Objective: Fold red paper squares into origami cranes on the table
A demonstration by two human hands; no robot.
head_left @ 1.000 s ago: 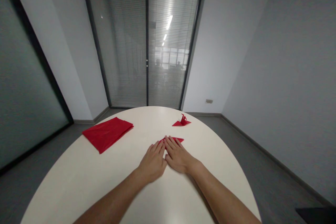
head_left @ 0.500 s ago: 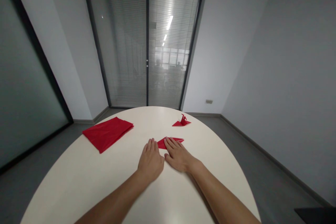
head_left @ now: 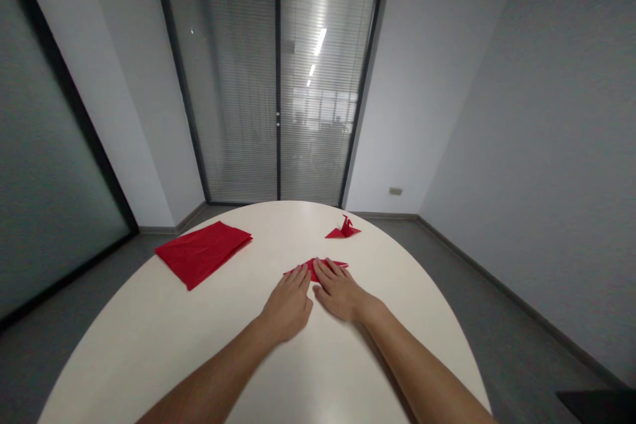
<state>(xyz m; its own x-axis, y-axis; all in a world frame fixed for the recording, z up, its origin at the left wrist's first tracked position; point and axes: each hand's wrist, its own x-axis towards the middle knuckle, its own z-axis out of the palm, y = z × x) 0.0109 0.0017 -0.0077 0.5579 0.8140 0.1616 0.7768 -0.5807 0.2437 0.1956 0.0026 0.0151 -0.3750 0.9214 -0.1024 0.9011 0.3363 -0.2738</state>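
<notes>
A folded piece of red origami paper (head_left: 314,271) lies flat on the white table, its pointed ends showing to the left and right. My left hand (head_left: 288,303) rests with outstretched fingers on its left part. On its right part lie the spread fingers of my right hand (head_left: 340,291), the thumb apart on the near side. My fingers cover much of the paper. Beyond my right hand stands a finished red paper crane (head_left: 344,229) with its wings out.
A stack of red paper sheets (head_left: 203,252) lies at the table's left edge. The round white table (head_left: 149,344) reaches towards a glass door with blinds (head_left: 228,93). A dark object (head_left: 599,405) shows at the lower right, off the table.
My left hand has shifted slightly right, its fingers now on the paper's left part, where the left tip has come into view. My right hand has barely moved.
</notes>
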